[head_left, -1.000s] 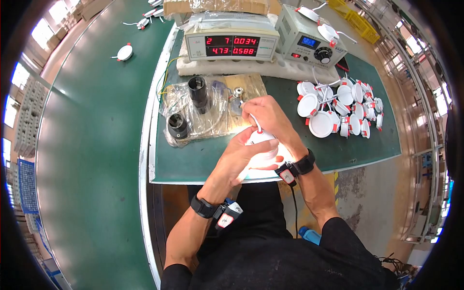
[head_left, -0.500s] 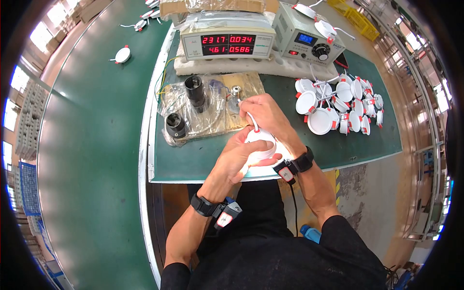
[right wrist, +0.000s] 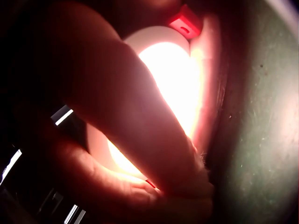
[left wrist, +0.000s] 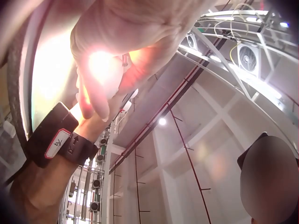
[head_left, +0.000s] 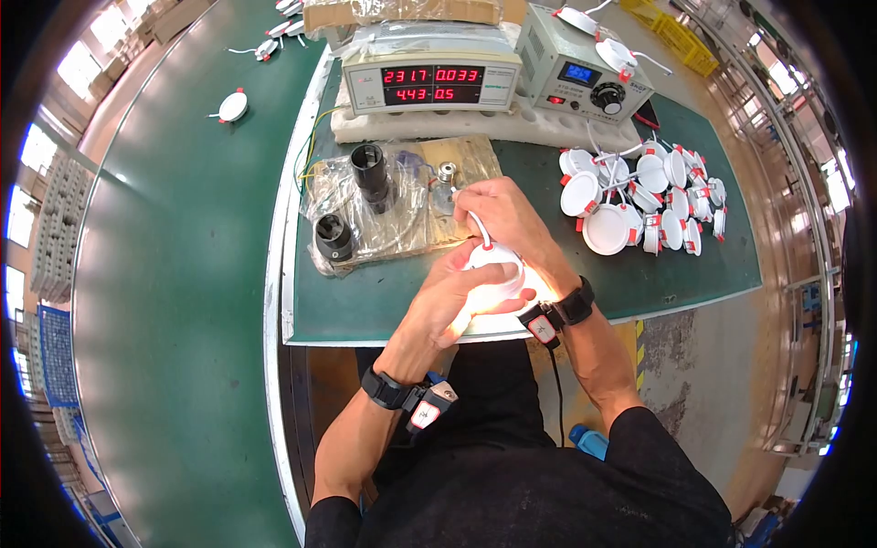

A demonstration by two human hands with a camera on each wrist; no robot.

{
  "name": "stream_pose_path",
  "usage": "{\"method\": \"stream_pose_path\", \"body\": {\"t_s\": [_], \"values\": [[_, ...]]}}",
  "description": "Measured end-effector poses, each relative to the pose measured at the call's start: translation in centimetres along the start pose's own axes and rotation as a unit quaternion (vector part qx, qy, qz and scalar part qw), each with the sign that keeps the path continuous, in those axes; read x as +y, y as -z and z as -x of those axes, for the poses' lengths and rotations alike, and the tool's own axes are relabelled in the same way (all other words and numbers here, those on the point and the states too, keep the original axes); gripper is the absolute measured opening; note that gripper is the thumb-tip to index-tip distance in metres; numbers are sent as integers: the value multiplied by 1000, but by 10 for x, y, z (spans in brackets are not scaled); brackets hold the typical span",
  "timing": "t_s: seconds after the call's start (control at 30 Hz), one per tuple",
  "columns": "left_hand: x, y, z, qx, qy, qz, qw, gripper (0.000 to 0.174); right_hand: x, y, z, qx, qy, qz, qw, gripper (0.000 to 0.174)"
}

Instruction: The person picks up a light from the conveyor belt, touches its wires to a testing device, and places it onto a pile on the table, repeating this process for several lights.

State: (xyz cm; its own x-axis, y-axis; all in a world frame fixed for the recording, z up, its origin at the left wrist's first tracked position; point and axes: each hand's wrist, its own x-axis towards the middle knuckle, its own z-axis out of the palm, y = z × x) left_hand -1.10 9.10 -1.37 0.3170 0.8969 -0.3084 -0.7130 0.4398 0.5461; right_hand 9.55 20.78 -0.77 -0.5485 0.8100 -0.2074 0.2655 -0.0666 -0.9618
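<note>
A round white downlight (head_left: 500, 257) with red clips is lit; its glow fills much of the right wrist view. My left hand (head_left: 449, 290) grips it, thumb across the body and fingers around the far side. From the lamp a white cable (head_left: 480, 226) runs up to my right hand (head_left: 508, 217), which pinches it near its end. That end is right beside a metal contact post (head_left: 447, 173) on a wooden board (head_left: 475, 159). In the left wrist view, strong glare (left wrist: 102, 66) washes out the lamp's face.
Behind the board stand a meter with red digits (head_left: 431, 85) and a grey power supply (head_left: 585, 73). Two black sockets (head_left: 334, 238) rise from the plastic-covered board. Several white downlights (head_left: 605, 229) are heaped on the right; another downlight (head_left: 234, 107) lies on the left green bench.
The meter's lower-left reading has dropped from 4.73 through 4.61 to 4.43. Both hands keep their hold on lamp and cable; the head view has shifted slightly.
</note>
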Motion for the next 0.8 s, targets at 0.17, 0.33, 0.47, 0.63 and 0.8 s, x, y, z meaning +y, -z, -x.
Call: {"method": "stream_pose_path", "body": {"t_s": [0.17, 0.33, 0.47, 0.63, 0.8], "values": [[5, -2, 3, 4, 17, 11, 1000, 35, 0, 1, -1, 4, 9, 15, 1000, 29], [6, -1, 5, 1, 24, 17, 1000, 32, 1, 2, -1, -2, 21, 24, 999, 29], [-7, 9, -1, -7, -38, -52, 998, 30, 17, 8, -2, 14, 118, 45, 992, 30], [17, 36, 131, 303, -252, -389, 833, 27, 28, 5, 5, -37, 48, -32, 998, 30], [-43, 96, 353, 697, -290, -490, 436, 28, 16, 14, 38, -45, 114, 42, 992, 35]]}}
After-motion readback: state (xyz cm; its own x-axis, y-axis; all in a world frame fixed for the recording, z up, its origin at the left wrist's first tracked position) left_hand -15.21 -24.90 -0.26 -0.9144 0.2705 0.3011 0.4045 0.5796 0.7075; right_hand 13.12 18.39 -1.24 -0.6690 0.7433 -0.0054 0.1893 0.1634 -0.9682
